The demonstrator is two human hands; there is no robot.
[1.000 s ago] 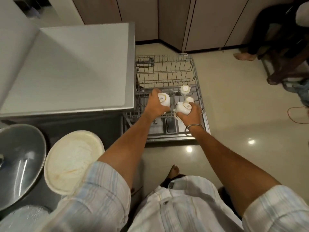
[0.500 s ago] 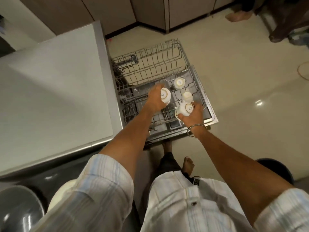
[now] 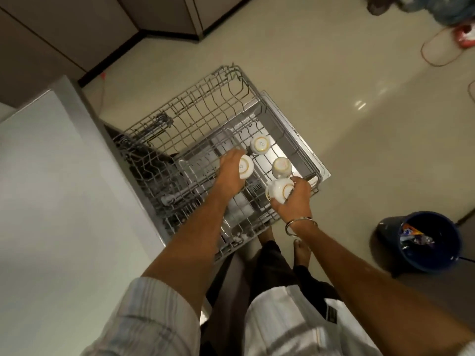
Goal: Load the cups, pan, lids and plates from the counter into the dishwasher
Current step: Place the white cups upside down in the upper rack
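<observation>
Left hand (image 3: 230,173) grips a white ceramic cup (image 3: 246,167) | right hand (image 3: 293,199) grips another upturned white cup (image 3: 280,190) | both sit lower over the grey wire dishwasher rack (image 3: 205,119) than a second ago, probably nearly seated | two cups (image 3: 260,145) already racked.

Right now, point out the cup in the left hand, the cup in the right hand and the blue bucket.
Left-hand cup (image 3: 246,167), head view, upturned base.
Right-hand cup (image 3: 280,190), head view, its white side.
Blue bucket (image 3: 385,228), head view, outer wall.
</observation>
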